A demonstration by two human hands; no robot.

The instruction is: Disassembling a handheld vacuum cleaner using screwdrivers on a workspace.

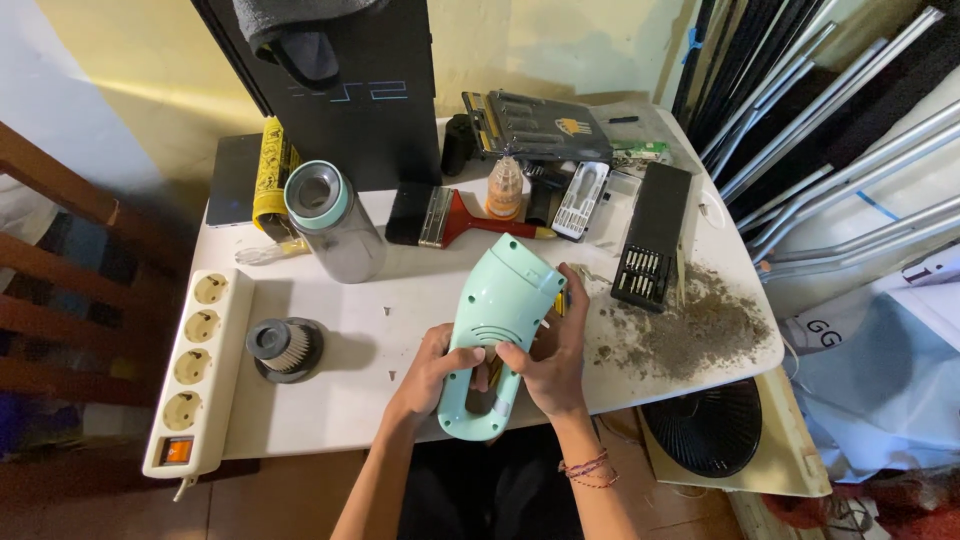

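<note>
A cream four-socket power strip (192,372) lies along the white table's (330,400) left edge. Beside it rests a round pleated grey filter (286,348), set aside by itself. At centre, the left hand (432,368) grips the mint-green plastic handheld vacuum body (497,330), while the right hand (552,352) wraps its other side, steadying it above the table edge. A pile of grey dust (690,325) lies to the right.

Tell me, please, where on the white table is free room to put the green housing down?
Bare tabletop lies between the round filter, the power strip and the left hand. The back edge is crowded with tools; the dust pile covers the right side.
</note>
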